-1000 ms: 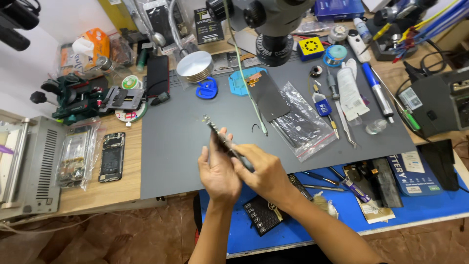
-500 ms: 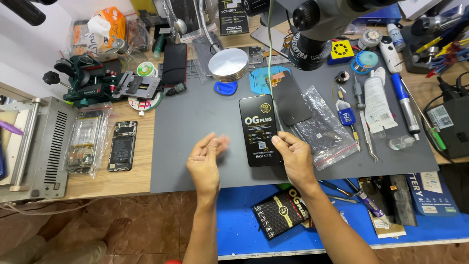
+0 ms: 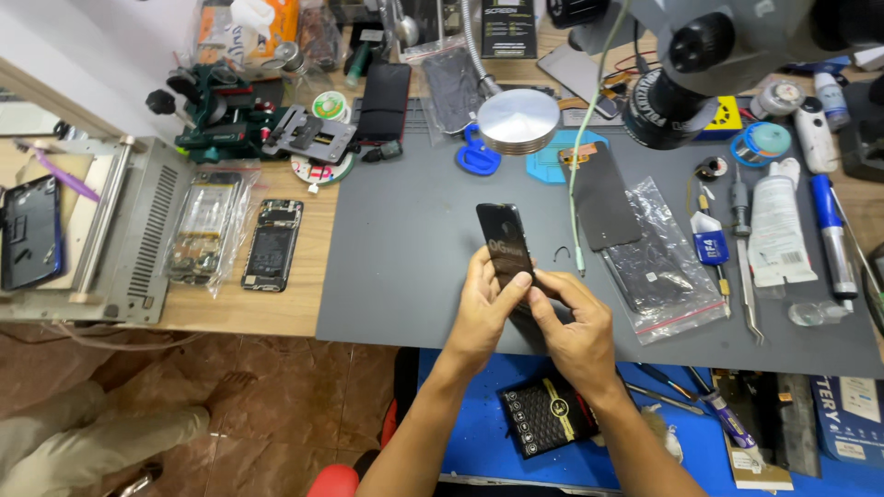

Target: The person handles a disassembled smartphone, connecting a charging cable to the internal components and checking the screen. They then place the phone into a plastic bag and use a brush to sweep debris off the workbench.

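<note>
Both hands, left hand (image 3: 486, 308) and right hand (image 3: 573, 324), grip a black phone panel (image 3: 505, 241) beside a clear bag (image 3: 665, 276).

Single head view, steeply down, close over grey mat (image 3: 405, 267).

grey mat (image 3: 405, 267) | tweezers (image 3: 748, 294) | white tube (image 3: 778, 230) | opened phone (image 3: 272, 244)

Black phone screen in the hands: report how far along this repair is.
Done: an opened phone lies stripped on the wooden bench, and a clear bag lies open on the grey mat. In hand: left hand and right hand hold the black screen panel above the mat. Left: the panel is not yet on any phone.
</note>
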